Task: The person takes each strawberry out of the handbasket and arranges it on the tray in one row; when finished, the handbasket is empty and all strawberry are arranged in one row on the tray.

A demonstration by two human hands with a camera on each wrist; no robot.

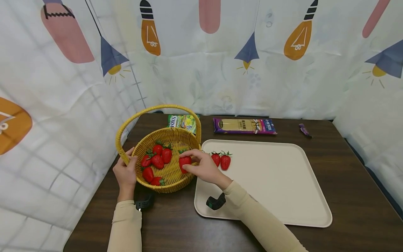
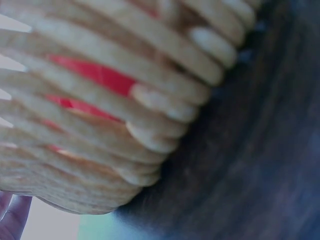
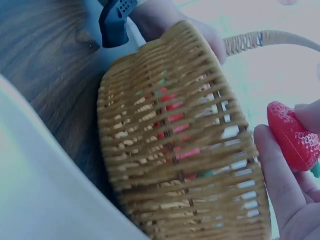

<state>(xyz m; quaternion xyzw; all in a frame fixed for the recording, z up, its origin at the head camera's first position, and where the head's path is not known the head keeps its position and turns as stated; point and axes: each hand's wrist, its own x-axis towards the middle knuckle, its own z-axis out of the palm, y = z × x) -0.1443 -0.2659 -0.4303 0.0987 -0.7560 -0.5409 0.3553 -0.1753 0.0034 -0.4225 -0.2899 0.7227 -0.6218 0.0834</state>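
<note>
Dark wood-grained surface (image 1: 176, 225), right hand (image 1: 206, 167) pinching red conical strawberry (image 1: 184, 163) above round yellow wicker basket (image 1: 171, 174), left hand (image 1: 125, 175) gripping its rim (image 1: 170, 128)

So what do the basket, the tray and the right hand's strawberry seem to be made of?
Basket: wicker or a plastic imitation, slightly glossy, with woven strands showing. Tray: probably plastic, smooth and low-sheen, with a rounded rim. Strawberry: perhaps plastic, from its shiny, dimpled surface; real fruit isn't excluded.

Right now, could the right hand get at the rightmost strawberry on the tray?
Probably, though not at once: the right hand pinches another strawberry over the basket. Once freed, it looks close enough, and nothing visible covers the rightmost strawberry.
</note>
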